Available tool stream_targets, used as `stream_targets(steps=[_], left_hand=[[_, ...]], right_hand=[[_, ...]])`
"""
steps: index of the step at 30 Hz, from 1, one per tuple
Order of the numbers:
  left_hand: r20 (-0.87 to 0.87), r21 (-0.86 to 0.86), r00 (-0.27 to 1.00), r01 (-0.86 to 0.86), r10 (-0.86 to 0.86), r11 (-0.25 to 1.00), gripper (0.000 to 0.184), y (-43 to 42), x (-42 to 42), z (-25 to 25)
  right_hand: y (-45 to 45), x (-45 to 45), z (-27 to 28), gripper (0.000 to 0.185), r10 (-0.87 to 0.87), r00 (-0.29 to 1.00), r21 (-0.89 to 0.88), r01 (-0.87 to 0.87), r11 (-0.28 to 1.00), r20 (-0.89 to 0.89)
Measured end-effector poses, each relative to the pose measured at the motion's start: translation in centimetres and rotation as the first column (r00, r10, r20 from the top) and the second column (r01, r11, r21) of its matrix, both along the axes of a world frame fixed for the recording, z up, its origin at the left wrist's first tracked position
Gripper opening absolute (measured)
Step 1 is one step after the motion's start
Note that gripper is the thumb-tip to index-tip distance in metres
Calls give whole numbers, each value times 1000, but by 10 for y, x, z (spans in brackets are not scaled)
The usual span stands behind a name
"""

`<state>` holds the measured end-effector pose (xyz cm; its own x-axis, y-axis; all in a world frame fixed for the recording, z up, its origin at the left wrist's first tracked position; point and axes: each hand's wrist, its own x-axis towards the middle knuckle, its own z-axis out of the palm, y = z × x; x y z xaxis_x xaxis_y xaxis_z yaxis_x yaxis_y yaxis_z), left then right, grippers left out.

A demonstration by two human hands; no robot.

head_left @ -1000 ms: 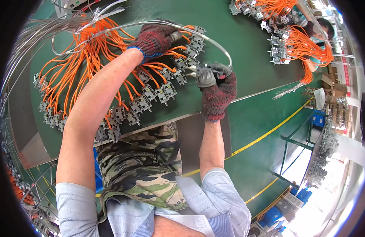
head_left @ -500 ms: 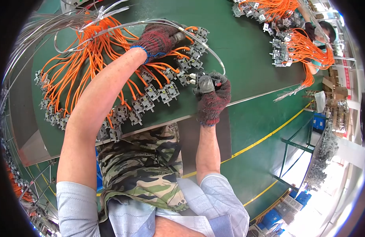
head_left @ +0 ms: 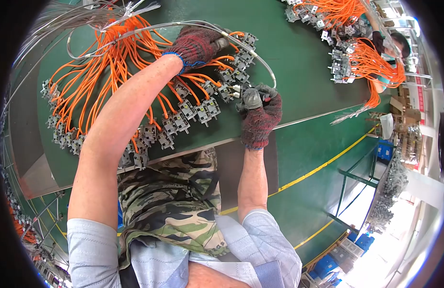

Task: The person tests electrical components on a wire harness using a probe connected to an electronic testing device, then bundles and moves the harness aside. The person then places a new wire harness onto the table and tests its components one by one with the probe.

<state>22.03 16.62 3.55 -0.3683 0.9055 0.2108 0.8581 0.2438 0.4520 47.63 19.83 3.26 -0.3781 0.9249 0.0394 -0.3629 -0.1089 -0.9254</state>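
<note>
My left hand (head_left: 197, 46), in a dark red and grey knit glove, is closed at the upper middle of the green table (head_left: 298, 96). A grey-white cable (head_left: 264, 62) passes by its fingers and arches over to my right hand (head_left: 261, 114). That hand, gloved the same way, is closed round a small dark part at the cable's end; the part is mostly hidden. Grey connector blocks (head_left: 207, 110) on orange cables (head_left: 111, 72) fan out beneath my left forearm, and the nearest blocks lie just left of my right fingertips.
A second bundle of orange cables (head_left: 375, 62) with grey blocks lies at the upper right, beside a co-worker (head_left: 399, 45). A green metal frame (head_left: 344, 192) and blue bins (head_left: 325, 265) stand at the right. Silvery wires (head_left: 54, 33) spread at the upper left.
My right hand has moved down from its earliest place, drawing the cable's curve lower, then shifted slightly right. My left hand has shifted slightly right and stays closed.
</note>
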Motion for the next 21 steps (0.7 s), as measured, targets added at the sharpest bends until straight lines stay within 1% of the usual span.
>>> stream_targets(steps=[3, 5, 7, 8, 9, 10, 11, 13, 15, 21], left_hand=[[3, 0, 1000, 3, -3, 1000, 50, 0, -1, -1], [24, -21, 1000, 16, -15, 1000, 52, 0, -2, 1], [26, -23, 1000, 15, -15, 1000, 53, 0, 0, 2], [18, -43, 1000, 7, -6, 999, 54, 0, 0, 2], [35, -78, 999, 6, -4, 997, 54, 0, 0, 2], [49, -110, 999, 9, -3, 994, 54, 1, -2, 2], [50, -43, 999, -1, 3, 999, 54, 0, 1, 1], [43, -43, 999, -6, 8, 999, 54, -1, 2, 2], [35, -44, 999, -8, 10, 999, 54, -2, 2, 4], [16, -29, 1000, 9, -9, 1000, 53, 0, -1, 0]], right_hand=[[7, 2, -11, 35, 15, 1000, 3, -15, 1000, 25], [9, 5, -7, 34, 12, 999, -4, -12, 1000, 39], [10, 7, -1, 34, 16, 999, -182, -21, 983, -30], [10, 7, -3, 27, 45, 999, -137, -47, 989, -13], [8, 9, -3, 27, 45, 999, -143, -45, 989, -6], [4, 10, 1, 28, 9, 1000, -176, -10, 984, -9], [5, 5, 2, 28, -24, 999, -203, 19, 979, -23], [5, 6, -4, 30, 3, 999, -180, -10, 984, -37], [3, 5, -3, 32, 33, 999, -135, -27, 990, 39], [7, 6, -6, 36, 63, 998, -106, -59, 993, 29]])
